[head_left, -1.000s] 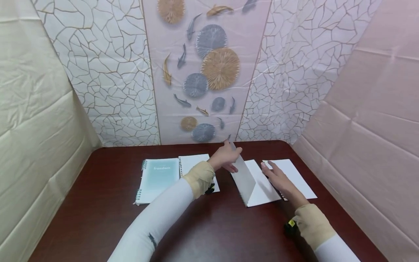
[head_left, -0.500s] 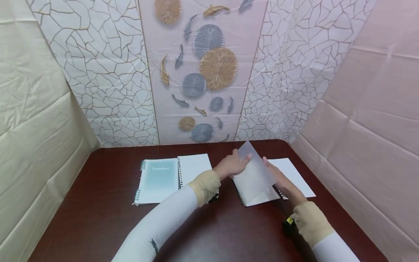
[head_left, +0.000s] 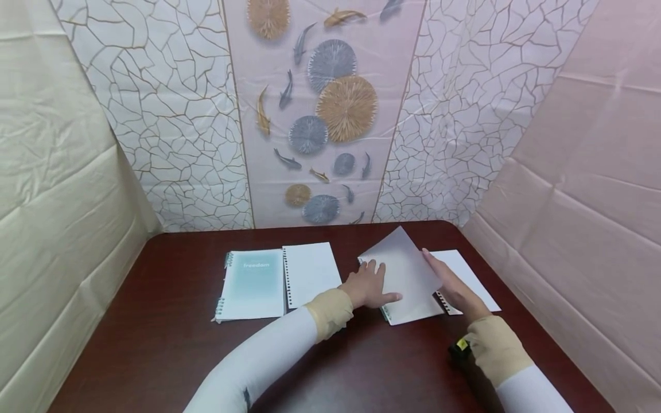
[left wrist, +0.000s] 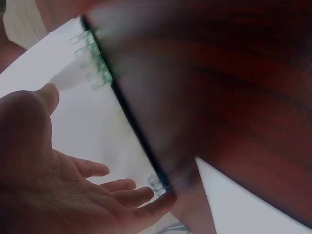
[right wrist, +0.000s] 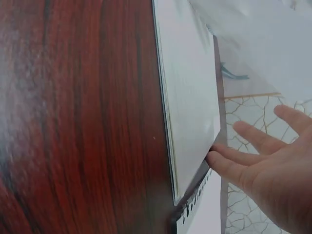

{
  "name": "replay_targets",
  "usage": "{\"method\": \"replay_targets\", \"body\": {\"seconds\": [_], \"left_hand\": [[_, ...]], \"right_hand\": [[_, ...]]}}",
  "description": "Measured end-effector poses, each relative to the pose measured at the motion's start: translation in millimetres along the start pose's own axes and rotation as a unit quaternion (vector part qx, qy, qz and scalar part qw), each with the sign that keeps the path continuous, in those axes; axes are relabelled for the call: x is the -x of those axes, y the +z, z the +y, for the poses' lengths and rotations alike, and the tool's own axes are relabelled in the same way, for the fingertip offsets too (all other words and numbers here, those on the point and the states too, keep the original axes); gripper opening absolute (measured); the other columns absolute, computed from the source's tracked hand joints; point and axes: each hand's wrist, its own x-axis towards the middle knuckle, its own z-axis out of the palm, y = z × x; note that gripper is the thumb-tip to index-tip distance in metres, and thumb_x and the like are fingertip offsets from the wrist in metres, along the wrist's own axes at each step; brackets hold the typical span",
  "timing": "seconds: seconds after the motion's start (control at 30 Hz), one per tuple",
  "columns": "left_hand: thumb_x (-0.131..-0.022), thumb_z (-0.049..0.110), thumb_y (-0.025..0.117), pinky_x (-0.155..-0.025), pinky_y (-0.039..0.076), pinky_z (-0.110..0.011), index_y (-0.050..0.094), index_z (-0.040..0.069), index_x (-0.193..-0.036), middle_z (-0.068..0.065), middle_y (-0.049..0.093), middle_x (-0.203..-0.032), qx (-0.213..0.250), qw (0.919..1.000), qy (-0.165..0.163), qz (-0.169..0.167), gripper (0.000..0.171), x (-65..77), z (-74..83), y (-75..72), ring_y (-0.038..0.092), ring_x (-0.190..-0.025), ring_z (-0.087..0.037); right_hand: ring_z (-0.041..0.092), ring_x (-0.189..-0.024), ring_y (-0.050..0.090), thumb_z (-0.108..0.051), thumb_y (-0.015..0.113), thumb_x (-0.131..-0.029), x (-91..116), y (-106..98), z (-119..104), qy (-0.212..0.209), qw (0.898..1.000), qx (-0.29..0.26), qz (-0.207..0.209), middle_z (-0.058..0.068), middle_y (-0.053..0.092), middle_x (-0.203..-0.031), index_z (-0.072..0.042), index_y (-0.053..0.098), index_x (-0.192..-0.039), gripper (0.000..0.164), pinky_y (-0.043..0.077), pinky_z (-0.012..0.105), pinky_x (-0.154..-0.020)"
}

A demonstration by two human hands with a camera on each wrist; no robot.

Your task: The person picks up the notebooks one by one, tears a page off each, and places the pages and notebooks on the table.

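Note:
A ring-bound notebook (head_left: pixel 413 312) lies at the table's right half, its upper sheet (head_left: pixel 405 258) lifted and slanting over the pages. My left hand (head_left: pixel 368 288) is over the notebook's left, bound side, fingers spread and thumb out across the sheet. Clear greenish rings (left wrist: pixel 95 58) run along that edge in the left wrist view; whether the palm presses down cannot be told. My right hand (head_left: pixel 454 288) is at the notebook's right edge beside the raised sheet. In the right wrist view its lower fingertips (right wrist: pixel 214 158) touch the page edge, the other fingers extended.
A teal notebook marked "freedom" (head_left: pixel 255 287) lies at the left. Beside it is a white sheet with punched holes (head_left: pixel 310 272). Another punched white sheet (head_left: pixel 472 278) sits right of the working notebook, partly behind my right hand. Fabric walls (head_left: pixel 558 229) surround the dark table (head_left: pixel 155 344).
The sheet has swung from standing near the binding over to the right. My left hand has let go of it and come down nearer the rings; my right hand has shifted slightly right.

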Motion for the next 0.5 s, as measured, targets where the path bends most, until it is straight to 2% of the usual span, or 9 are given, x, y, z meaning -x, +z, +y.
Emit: {"method": "replay_targets", "body": {"seconds": [0.1,0.2,0.33,0.5], "left_hand": [[-0.1,0.074,0.05,-0.12,0.038,-0.053,0.03,0.013,-0.169,-0.013,0.027,-0.173,-0.001,0.9999,-0.002,-0.01,0.094,1.4,-0.4,3.0,0.025,-0.16,-0.033],[-0.099,0.075,0.05,-0.122,0.034,-0.055,0.028,0.017,-0.17,-0.01,0.023,-0.175,-0.01,0.9998,-0.004,-0.018,0.094,1.6,-1.6,4.8,0.021,-0.161,-0.032],[-0.098,0.077,0.05,-0.123,0.031,-0.055,0.027,0.021,-0.17,-0.007,0.02,-0.176,-0.029,0.9993,-0.004,-0.024,0.095,0.6,-2.8,6.3,0.018,-0.162,-0.03],[-0.095,0.082,0.049,-0.125,0.028,-0.052,0.022,0.026,-0.171,-0.002,0.013,-0.178,-0.055,0.9978,-0.012,-0.035,0.099,-7.4,-6.0,16.4,0.01,-0.164,-0.027]], "right_hand": [[0.046,-0.161,0.006,-0.064,0.021,-0.111,-0.6,-2.6,0.5,0.015,1.0,-0.003,0.007,0.023,0.004,-0.176,-0.006,0.008,-0.171,0.084,0.014,0.066,-0.125],[0.046,-0.161,-0.004,-0.059,0.022,-0.113,-0.1,-5.1,1.1,0.021,1.0,0.004,0.02,0.019,-0.005,-0.177,-0.01,0.012,-0.171,0.077,0.007,0.068,-0.125],[0.046,-0.161,-0.005,-0.055,0.022,-0.114,0.3,-9.8,4.8,0.003,1.0,0.019,0.024,0.02,-0.001,-0.177,-0.007,0.02,-0.17,0.074,0.001,0.066,-0.126],[0.048,-0.16,-0.002,-0.054,0.022,-0.115,-2.4,-11.1,9.9,0.001,0.999,0.045,0.016,0.027,0.003,-0.175,0.0,0.015,-0.169,0.077,0.003,0.065,-0.127]]}}
